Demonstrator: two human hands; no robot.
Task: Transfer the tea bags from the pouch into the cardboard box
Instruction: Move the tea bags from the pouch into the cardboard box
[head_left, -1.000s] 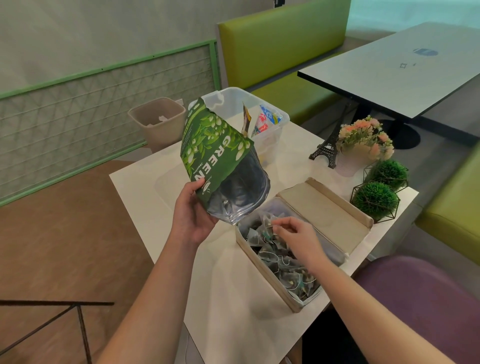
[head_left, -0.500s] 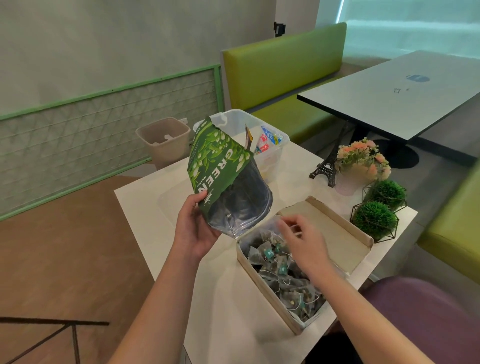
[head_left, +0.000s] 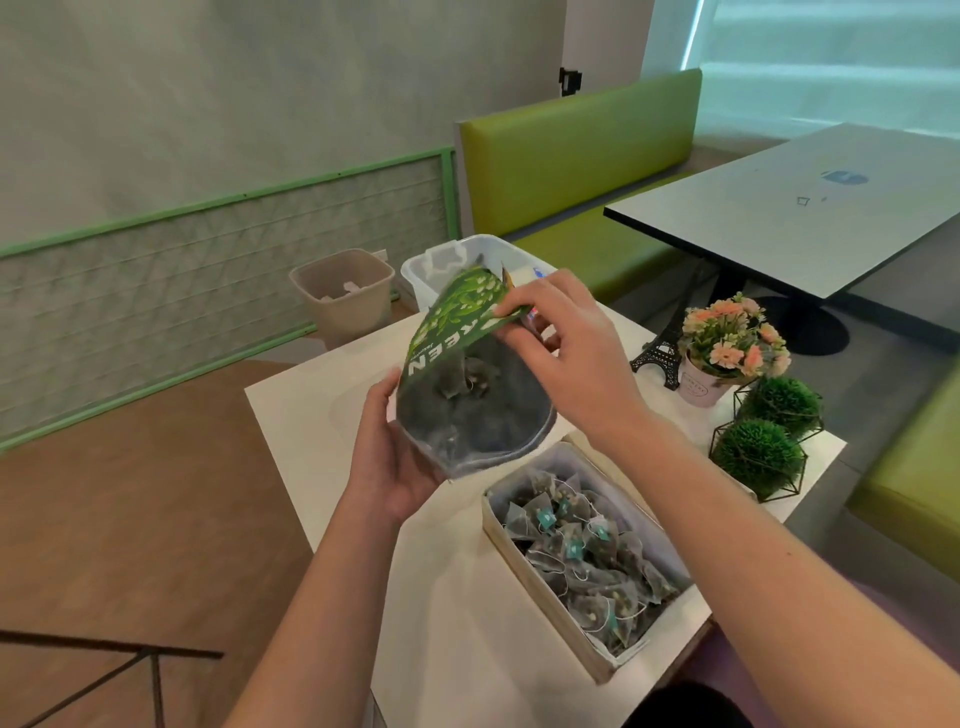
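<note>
A person's left hand (head_left: 397, 462) grips the lower side of a green pouch (head_left: 467, 374), fingers curled round its clear window, while the right hand (head_left: 563, 353) pinches the pouch's upper corner between thumb and fingers and lifts it. The pouch hangs tilted above the table (head_left: 311, 415), its mouth pointing down toward the cardboard box (head_left: 524, 564) just below and to the right. A few tea bags (head_left: 462, 376) show through the window, lodged partway up the pouch.

The box sits along the table's near right edge, its flap folded back on the far side. It already holds a heap of pyramid tea bags (head_left: 582, 556) with small teal tags, so the transfer looks nearly done, with only the last bags left to shake out.

The pouch mouth sits over the box's far left corner rather than its middle. A hard shake from here could send the remaining bags onto the table or off its edge. Strings could also snag inside the pouch and hold bags back.

Behind the pouch, near the table's far edge, stands a clear plastic tub (head_left: 431, 265). Toward the far right corner are a small tower model (head_left: 660, 353), a pot of pink flowers (head_left: 727, 343) and 2 green ball plants (head_left: 763, 431) in wire frames. A beige bin (head_left: 343, 291) stands on the floor beyond.
</note>
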